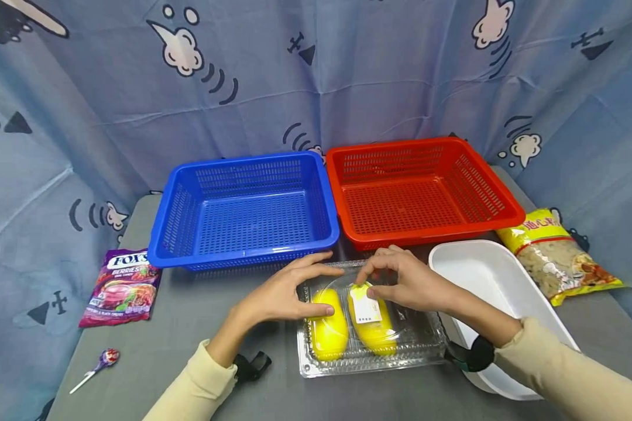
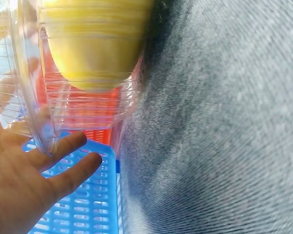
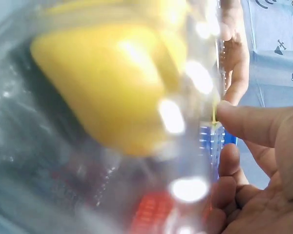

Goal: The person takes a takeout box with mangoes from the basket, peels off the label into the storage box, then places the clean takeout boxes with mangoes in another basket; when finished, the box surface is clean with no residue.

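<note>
A clear plastic clamshell box [image 1: 426, 345] lies on the table in front of me. Inside are two smooth yellow mango-shaped fruits [image 1: 329, 327]. A white label with a yellow top [image 1: 367, 310] sticks to the lid. My right hand [image 1: 408, 280] is bent over the lid, thumb and forefinger pinching at the label's upper edge; in the right wrist view the thumb [image 3: 254, 122] meets a thin yellow edge there. My left hand [image 1: 287, 292] rests loosely at the box's left side, fingers spread. In the left wrist view two of its fingers [image 2: 78, 170] extend past the lid's rim.
A blue basket [image 1: 242, 255] and a red basket [image 1: 432, 235] stand behind the box. A white tub [image 1: 484, 257] sits to the right, beside a yellow food bag [image 1: 558, 257]. On the left lie a purple candy bag [image 1: 121, 286] and a lollipop [image 1: 107, 356].
</note>
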Available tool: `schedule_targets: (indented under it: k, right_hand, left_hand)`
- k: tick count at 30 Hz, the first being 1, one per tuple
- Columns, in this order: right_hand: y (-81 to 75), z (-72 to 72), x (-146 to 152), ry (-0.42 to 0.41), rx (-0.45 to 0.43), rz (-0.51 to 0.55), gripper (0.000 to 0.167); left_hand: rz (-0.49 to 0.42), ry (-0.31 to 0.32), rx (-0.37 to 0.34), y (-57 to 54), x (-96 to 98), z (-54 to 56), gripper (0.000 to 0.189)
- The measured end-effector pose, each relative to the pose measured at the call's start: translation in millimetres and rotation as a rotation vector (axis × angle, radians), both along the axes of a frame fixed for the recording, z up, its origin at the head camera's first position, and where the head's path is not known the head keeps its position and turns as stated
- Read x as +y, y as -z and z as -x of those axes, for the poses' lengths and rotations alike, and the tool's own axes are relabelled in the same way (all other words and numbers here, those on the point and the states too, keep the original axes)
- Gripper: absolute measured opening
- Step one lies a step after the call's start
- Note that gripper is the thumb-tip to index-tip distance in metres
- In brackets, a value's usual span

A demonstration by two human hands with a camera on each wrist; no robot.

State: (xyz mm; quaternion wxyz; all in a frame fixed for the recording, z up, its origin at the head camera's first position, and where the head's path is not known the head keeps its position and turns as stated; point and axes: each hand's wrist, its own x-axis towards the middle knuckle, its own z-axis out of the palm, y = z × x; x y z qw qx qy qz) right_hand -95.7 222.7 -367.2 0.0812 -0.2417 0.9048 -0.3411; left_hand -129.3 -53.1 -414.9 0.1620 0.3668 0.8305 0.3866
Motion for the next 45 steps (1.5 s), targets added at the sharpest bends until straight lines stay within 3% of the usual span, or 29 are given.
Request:
schedule_targets:
  k: [6, 18, 27, 35, 45]
  right_hand:
    - [6.3, -2.4, -1, -0.002, 0.054, -0.024, 0.033]
    - [15.9, -6.4, -8, 0.072, 0.161, 0.057, 0.019]
    - [14.5, -2.7, 3, -0.001, 0.057, 0.121, 0.023]
    - [12.8, 0.7, 15, -0.088, -0.044, 0.184, 0.013]
    - [11.6, 3.2, 22, -0.093, -0.112, 0.217, 0.011]
  left_hand:
    - [-0.005, 0.008, -0.024, 2.8, 1.0, 1.6, 0.062]
    - [-0.004, 0.005, -0.017, 7.5, 0.6, 4.4, 0.066]
    - [0.007, -0.005, -0.045, 6.5, 0.5, 4.1, 0.066]
    - [-0.016, -0.005, -0.059, 7.6, -0.7, 4.0, 0.065]
    - [-0.013, -0.006, -0.064, 7.6, 0.1, 5.2, 0.065]
